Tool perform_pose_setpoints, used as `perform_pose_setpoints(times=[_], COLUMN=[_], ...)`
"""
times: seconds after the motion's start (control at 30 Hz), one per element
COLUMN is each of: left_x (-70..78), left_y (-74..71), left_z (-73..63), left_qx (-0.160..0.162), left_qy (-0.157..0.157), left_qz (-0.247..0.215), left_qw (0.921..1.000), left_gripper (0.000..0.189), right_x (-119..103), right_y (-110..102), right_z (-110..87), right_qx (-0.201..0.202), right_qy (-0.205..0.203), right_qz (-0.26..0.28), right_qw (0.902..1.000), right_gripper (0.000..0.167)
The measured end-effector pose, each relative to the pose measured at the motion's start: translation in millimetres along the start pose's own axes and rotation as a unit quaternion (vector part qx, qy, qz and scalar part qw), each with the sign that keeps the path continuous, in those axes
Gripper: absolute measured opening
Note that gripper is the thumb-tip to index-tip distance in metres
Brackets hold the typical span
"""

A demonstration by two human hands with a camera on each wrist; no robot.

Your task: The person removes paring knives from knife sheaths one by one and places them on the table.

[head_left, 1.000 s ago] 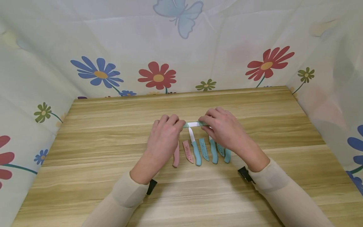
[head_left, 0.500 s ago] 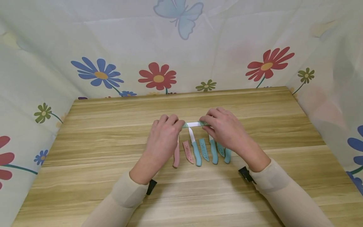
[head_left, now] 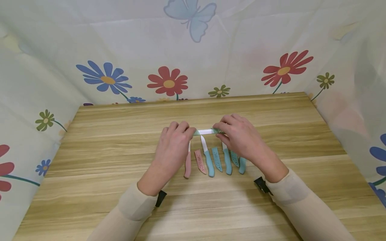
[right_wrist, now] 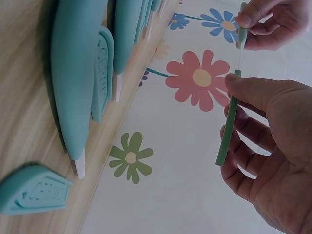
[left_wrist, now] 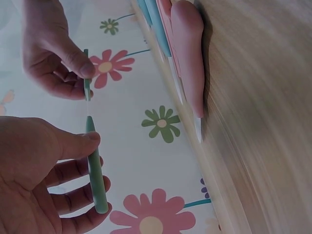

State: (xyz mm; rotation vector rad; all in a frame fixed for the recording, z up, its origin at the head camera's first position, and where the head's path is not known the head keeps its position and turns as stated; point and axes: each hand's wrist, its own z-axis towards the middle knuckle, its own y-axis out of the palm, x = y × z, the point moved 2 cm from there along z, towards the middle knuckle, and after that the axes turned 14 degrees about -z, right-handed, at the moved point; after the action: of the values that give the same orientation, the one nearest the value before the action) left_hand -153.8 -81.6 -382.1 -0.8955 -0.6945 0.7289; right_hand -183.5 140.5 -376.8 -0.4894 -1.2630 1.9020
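My left hand [head_left: 173, 144] grips the green handle [left_wrist: 99, 185] of a small knife, thumb on one side and fingers on the other. Opposite it, my right hand [head_left: 241, 135] pinches a green sheath [right_wrist: 227, 126], which has a squared-off end in the right wrist view. Between the hands a stretch of white blade [head_left: 206, 132] shows, lying crosswise. The knife and sheath are held up in line, above the row of other knives. My fingers hide much of the handle and sheath in the head view.
Below the hands, a pink knife [head_left: 187, 165], a pink sheath [head_left: 200, 162], a turquoise knife [head_left: 209, 164], a turquoise sheath [head_left: 216, 159] and further turquoise knives and sheaths lie side by side on the wooden table [head_left: 120, 160]. A flowered cloth [head_left: 235, 50] stands behind the table.
My hands have drawn very slightly apart, and a little more white blade shows between the green handle and sheath. The pieces on the table have not moved.
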Motion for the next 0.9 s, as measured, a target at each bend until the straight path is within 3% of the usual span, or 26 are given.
perform_pose_setpoints(times=[0.9], left_x=[-2.1], left_y=[-2.7], left_z=[0.1], left_qx=[0.007], left_qy=[-0.004], left_qz=[-0.002], left_qw=[1.0], left_gripper=[0.028], right_x=[3.7], right_y=[-2.7], right_z=[-0.5], right_qx=[0.007], right_qy=[0.004], right_qz=[-0.001], right_qw=[1.0], right_gripper=[0.026])
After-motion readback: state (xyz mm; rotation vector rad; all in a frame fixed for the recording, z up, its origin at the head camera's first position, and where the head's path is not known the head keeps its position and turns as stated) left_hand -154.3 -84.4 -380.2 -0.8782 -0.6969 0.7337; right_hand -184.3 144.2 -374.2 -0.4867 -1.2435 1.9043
